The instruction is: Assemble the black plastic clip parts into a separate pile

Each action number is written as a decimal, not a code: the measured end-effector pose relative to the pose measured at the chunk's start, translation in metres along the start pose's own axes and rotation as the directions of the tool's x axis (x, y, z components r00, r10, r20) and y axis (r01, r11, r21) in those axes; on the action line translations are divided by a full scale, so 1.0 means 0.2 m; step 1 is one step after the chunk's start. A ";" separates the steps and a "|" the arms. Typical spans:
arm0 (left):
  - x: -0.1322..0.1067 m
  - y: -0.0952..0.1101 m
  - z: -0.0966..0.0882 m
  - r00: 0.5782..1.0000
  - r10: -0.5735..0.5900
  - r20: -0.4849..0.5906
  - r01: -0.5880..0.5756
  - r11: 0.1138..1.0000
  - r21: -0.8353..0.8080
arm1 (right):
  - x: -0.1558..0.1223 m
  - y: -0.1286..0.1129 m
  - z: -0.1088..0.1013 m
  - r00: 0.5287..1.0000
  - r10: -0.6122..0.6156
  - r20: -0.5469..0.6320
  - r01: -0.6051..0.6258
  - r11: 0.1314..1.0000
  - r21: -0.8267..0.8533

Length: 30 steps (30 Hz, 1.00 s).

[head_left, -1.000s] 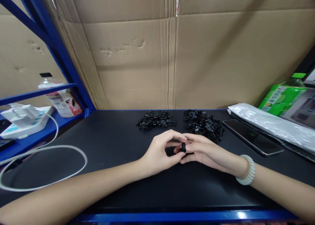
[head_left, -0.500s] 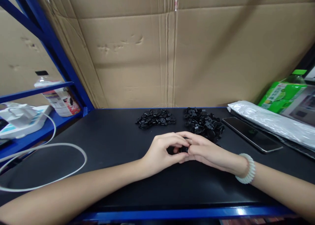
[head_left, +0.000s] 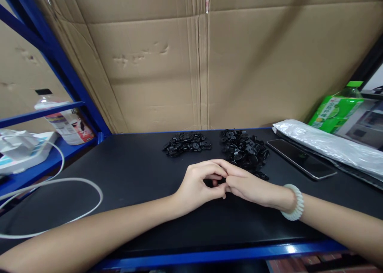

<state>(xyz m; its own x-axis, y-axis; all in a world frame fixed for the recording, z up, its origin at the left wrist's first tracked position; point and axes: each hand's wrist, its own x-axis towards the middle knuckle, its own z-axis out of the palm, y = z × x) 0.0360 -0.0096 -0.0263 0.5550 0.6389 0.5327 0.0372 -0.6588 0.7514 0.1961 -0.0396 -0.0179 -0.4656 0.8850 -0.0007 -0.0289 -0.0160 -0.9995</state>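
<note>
My left hand [head_left: 198, 187] and my right hand [head_left: 250, 186] meet above the black tabletop [head_left: 143, 225], their fingertips touching. Both are closed, with thumbs and fingers curled round a small black plastic part that the fingers now hide almost wholly. Just behind my right hand lies a heap of small black plastic parts [head_left: 245, 150], some of them round and disc-like. A second, smaller heap of black parts [head_left: 187, 143] is further left, behind my left hand. My right wrist wears a pale coiled band [head_left: 293, 202].
On the right lie a phone [head_left: 301, 158] and a silvery plastic bag [head_left: 329, 143], with a green-capped bottle [head_left: 354, 89] behind. A white cable [head_left: 100, 197] loops over the left side. A power strip [head_left: 32, 153] and a bottle [head_left: 67, 123] stand on the blue shelf. Cardboard [head_left: 155, 77] walls the back.
My fingers have closed further together, covering the black part that showed between them before. The whole view has shifted slightly; the heaps have stayed put.
</note>
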 end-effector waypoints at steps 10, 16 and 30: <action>0.02 -0.05 -0.05 0.973 -0.171 -0.155 0.145 0.976 -0.163 | 0.03 0.05 -0.02 0.990 -0.089 -0.106 0.094 0.995 0.039; 0.04 -0.06 -0.06 0.962 -0.204 -0.180 0.157 0.956 -0.247 | 0.04 0.06 -0.07 0.984 -0.149 -0.102 0.139 0.985 -0.105; 0.01 -0.05 -0.05 0.965 -0.185 -0.186 0.131 0.955 -0.267 | 0.02 -0.01 -0.05 0.988 -0.040 -0.151 0.060 0.990 0.131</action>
<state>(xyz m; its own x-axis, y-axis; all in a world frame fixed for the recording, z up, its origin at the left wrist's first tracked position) 0.0288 0.0027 -0.0289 0.3737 0.8122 0.4480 -0.1140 -0.4391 0.8912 0.2039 -0.0308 -0.0158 -0.3251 0.9451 0.0339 -0.1723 -0.0240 -0.9848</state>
